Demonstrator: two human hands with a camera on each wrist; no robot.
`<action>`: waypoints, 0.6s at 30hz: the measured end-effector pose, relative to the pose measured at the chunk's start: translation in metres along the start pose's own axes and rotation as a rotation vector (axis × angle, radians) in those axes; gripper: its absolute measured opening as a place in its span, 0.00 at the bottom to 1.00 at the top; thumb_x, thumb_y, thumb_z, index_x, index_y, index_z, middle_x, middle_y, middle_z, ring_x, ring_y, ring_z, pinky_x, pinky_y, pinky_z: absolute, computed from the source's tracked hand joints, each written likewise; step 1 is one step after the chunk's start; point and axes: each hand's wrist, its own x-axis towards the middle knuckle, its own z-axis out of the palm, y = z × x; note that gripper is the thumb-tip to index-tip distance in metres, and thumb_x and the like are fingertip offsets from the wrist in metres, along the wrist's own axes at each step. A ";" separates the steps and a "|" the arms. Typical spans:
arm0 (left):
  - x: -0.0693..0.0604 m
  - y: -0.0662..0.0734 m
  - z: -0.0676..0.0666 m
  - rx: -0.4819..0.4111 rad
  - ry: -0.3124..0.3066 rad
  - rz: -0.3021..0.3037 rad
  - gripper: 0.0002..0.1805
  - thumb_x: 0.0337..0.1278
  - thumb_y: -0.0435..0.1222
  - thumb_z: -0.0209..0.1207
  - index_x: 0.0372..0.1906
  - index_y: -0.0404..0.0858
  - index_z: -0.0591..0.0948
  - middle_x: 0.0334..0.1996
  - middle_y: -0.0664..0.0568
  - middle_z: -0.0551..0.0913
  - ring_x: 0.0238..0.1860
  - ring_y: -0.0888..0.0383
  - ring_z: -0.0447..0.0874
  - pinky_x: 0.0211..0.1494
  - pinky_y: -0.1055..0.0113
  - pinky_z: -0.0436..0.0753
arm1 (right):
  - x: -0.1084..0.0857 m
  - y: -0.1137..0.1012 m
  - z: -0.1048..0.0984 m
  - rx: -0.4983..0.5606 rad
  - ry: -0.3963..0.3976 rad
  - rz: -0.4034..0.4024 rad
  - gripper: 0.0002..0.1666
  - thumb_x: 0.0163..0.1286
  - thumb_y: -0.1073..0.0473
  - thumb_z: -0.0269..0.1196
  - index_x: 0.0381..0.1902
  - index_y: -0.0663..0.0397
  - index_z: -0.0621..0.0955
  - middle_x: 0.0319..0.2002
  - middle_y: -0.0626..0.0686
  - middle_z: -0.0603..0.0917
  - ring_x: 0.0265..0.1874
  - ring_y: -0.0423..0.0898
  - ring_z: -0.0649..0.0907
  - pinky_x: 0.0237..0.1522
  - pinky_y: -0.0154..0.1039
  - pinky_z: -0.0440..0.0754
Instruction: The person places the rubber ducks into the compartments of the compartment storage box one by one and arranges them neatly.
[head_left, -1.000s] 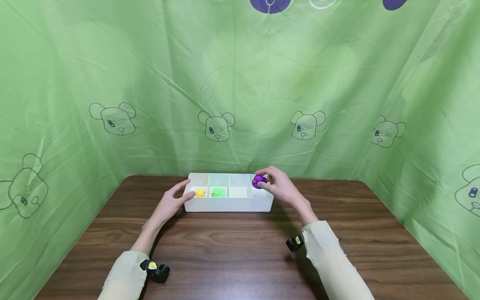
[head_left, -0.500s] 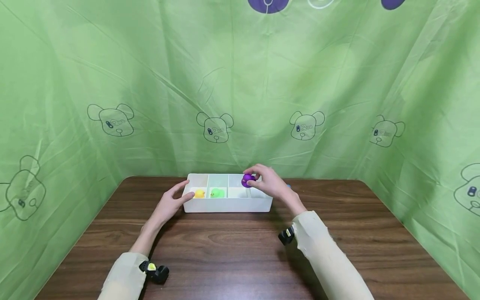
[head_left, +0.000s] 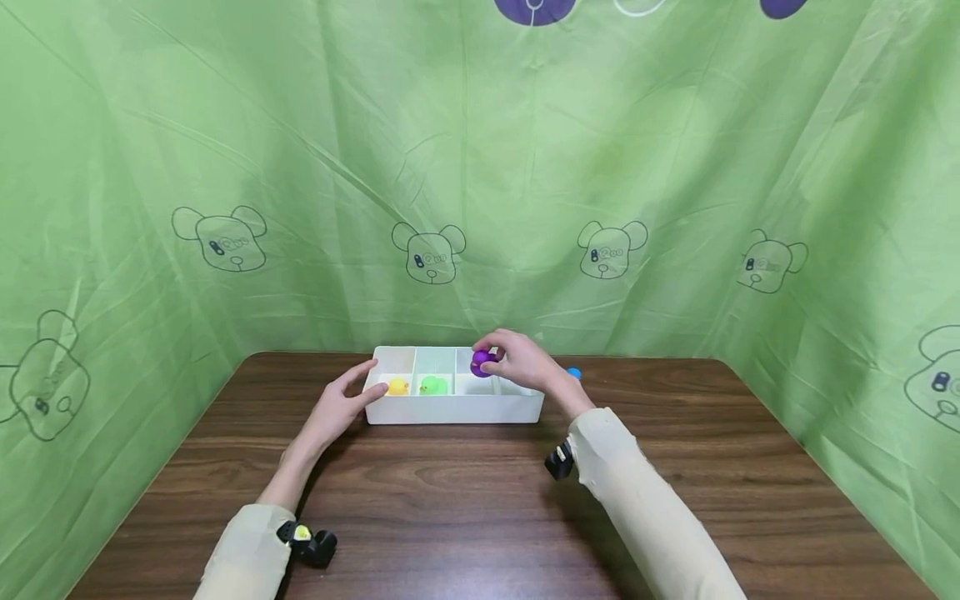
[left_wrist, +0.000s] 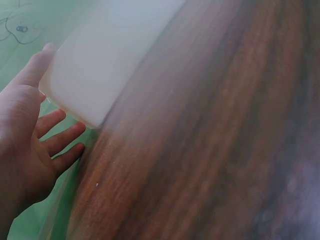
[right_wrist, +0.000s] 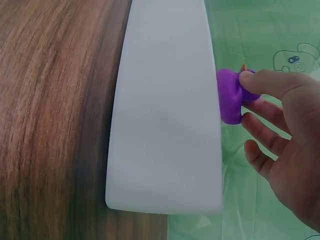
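Head view: wrinkled cream sleeves (head_left: 645, 508) nearest, black wrist cameras (head_left: 321, 548) at the cuffs, above a dark tabletop (head_left: 435, 517) streaked with wood grain. Further in, left hand (head_left: 341, 407) loosely spread at the left end of a long white box (head_left: 450, 409), thumb at the rim, nothing clenched; firmness of contact impossible to tell. Smooth walls, rounded corners, four compartments: a round yellow toy (head_left: 397, 387) in the first from the left, a plump green duck (head_left: 433, 385) in the second. Over the third, a bulbous, smooth purple duck (head_left: 482, 363), pinched between thumb and fingers of the right hand (head_left: 525, 364). Beyond the right wrist, a partly hidden blue object (head_left: 573, 373). Farthest back, creased green cloth (head_left: 555, 150) with outlined bear heads (head_left: 430, 257).
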 end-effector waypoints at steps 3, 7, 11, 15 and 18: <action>0.001 -0.008 0.002 0.017 0.013 0.013 0.40 0.59 0.60 0.62 0.75 0.56 0.65 0.76 0.49 0.62 0.56 0.50 0.74 0.45 0.64 0.75 | 0.002 0.002 0.004 -0.001 -0.026 0.003 0.20 0.65 0.57 0.69 0.55 0.48 0.83 0.48 0.47 0.85 0.38 0.42 0.81 0.43 0.38 0.79; 0.001 -0.012 0.003 0.023 0.018 0.014 0.40 0.59 0.61 0.62 0.75 0.57 0.65 0.76 0.49 0.61 0.64 0.48 0.70 0.51 0.62 0.74 | 0.006 0.002 0.010 -0.004 -0.068 0.008 0.20 0.66 0.57 0.69 0.55 0.49 0.83 0.46 0.47 0.85 0.37 0.41 0.82 0.43 0.38 0.79; -0.001 -0.011 0.003 0.026 0.018 0.014 0.41 0.59 0.61 0.62 0.75 0.56 0.64 0.77 0.49 0.61 0.66 0.48 0.70 0.53 0.62 0.74 | 0.009 0.002 0.014 -0.028 -0.101 -0.002 0.18 0.66 0.58 0.69 0.54 0.49 0.84 0.44 0.47 0.85 0.41 0.42 0.82 0.46 0.40 0.79; -0.004 -0.007 0.003 0.011 0.014 0.008 0.40 0.60 0.59 0.62 0.75 0.55 0.64 0.77 0.48 0.60 0.61 0.48 0.73 0.48 0.64 0.75 | 0.012 0.000 0.019 -0.083 -0.128 -0.025 0.16 0.66 0.58 0.69 0.52 0.49 0.84 0.44 0.47 0.86 0.45 0.44 0.82 0.51 0.43 0.79; -0.012 0.009 0.002 0.006 0.005 -0.001 0.39 0.62 0.55 0.63 0.76 0.50 0.64 0.76 0.45 0.61 0.57 0.47 0.74 0.45 0.65 0.76 | 0.012 -0.002 0.021 -0.151 -0.134 -0.038 0.17 0.65 0.56 0.69 0.52 0.48 0.85 0.46 0.46 0.87 0.48 0.45 0.82 0.56 0.47 0.75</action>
